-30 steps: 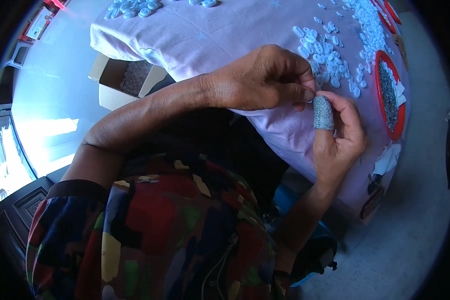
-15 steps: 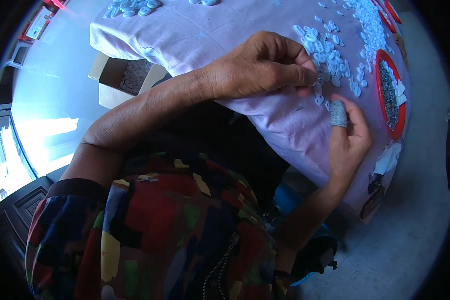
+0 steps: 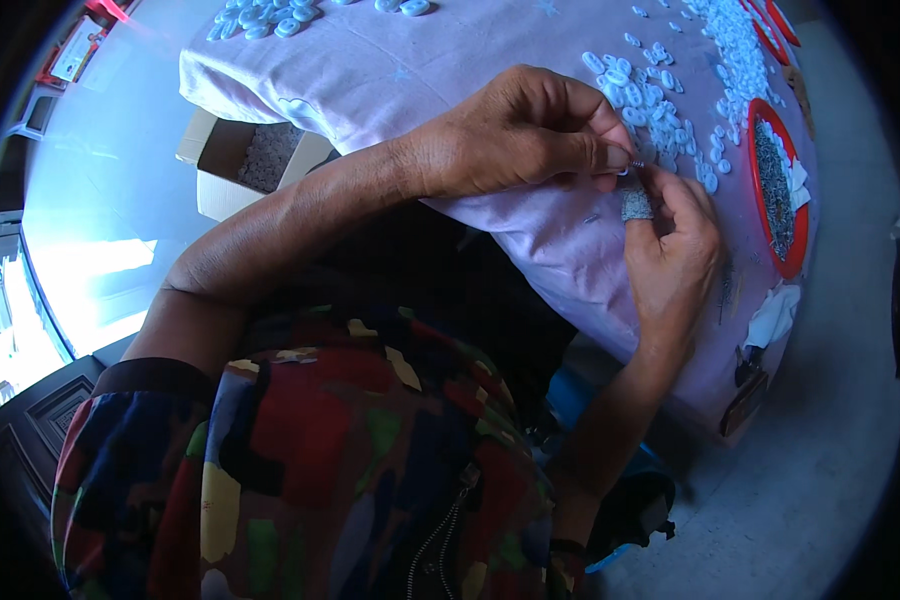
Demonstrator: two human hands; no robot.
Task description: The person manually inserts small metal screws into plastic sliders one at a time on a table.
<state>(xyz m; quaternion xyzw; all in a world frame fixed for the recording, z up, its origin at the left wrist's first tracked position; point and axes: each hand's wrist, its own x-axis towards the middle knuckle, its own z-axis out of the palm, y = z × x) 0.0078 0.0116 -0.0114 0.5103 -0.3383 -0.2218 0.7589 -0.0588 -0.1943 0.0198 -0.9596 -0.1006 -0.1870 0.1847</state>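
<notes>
My left hand pinches a small white plastic piece between thumb and fingertips, mostly hidden by them. Right at those fingertips is a tiny coiled metal piece, which looks like a spring. My right hand meets the left here, its curled fingers closed by the coil. Grey wrapping covers the right thumb. Just beyond both hands lies a loose heap of small white oval plastic pieces. A single small metal piece rests on the cloth below my left fingertips.
A pink cloth covers the table. On the right, a red tray holds many small grey metal pieces. A larger white heap lies farther off. White round pieces sit far left; a cardboard box stands below the edge.
My right hand has moved left and slightly up, so its fingertips now meet those of my left hand at the small coil. The left hand has barely moved.
</notes>
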